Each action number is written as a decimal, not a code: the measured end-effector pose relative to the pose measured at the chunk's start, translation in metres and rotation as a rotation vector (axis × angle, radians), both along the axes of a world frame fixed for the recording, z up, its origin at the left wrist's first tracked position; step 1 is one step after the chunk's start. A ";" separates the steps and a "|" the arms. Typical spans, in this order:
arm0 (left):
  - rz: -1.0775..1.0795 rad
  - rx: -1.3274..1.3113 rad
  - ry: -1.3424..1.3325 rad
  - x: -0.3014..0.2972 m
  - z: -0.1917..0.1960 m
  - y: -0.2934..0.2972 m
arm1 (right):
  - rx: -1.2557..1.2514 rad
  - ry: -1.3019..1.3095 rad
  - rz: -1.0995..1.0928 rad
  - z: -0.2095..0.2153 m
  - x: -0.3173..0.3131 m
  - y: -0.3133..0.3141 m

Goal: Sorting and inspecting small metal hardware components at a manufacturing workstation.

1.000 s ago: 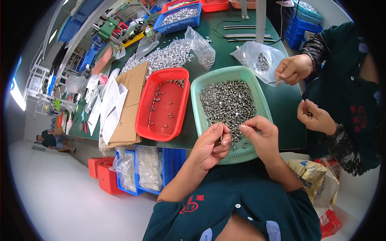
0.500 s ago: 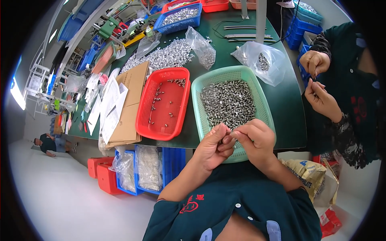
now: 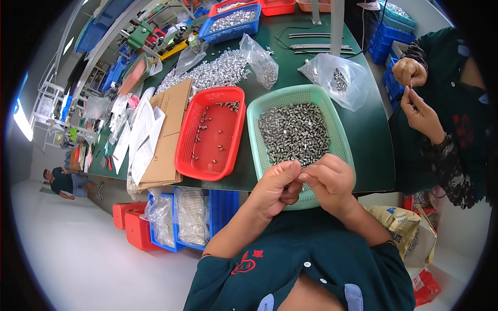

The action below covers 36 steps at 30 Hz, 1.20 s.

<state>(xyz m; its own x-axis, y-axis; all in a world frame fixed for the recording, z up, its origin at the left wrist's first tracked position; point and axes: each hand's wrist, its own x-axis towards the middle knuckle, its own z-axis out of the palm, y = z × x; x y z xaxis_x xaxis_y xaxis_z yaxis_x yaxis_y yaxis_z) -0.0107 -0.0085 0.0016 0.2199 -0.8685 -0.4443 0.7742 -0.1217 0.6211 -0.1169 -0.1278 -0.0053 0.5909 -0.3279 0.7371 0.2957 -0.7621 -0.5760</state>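
Over the near edge of a pale green basket [image 3: 255, 124], my two hands meet fingertip to fingertip. The basket holds many small cylindrical metal pieces [image 3: 295, 132]. My left hand [image 3: 277, 189] is closed, its thumb pressed on curled fingers. My right hand [image 3: 329, 181] is closed in a pinch against the left fingertips. Whatever sits between the fingers is hidden or too small to name. Left of the green basket stands a red basket [image 3: 210, 150], with a few similar metal pieces scattered on its bottom and a small cluster in its far right corner.
Flattened cardboard [image 3: 168, 135] and white papers [image 3: 142, 140] lie left of the red basket. Farther back are a heap of shiny metal parts [image 3: 215, 70] and plastic bags [image 3: 342, 80]. At the right, a co-worker's hands [image 3: 417, 98] pinch something small. Blue crates [image 3: 223, 207] stand under the table.
My fingertips have closed tighter together, and the thumbs now cover the gap between them. The co-worker's hands have shifted slightly and come together. The baskets have not moved.
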 end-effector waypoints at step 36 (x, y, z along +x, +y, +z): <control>0.156 -0.189 0.302 0.005 -0.019 0.009 | 0.673 0.229 0.044 -0.009 -0.004 0.001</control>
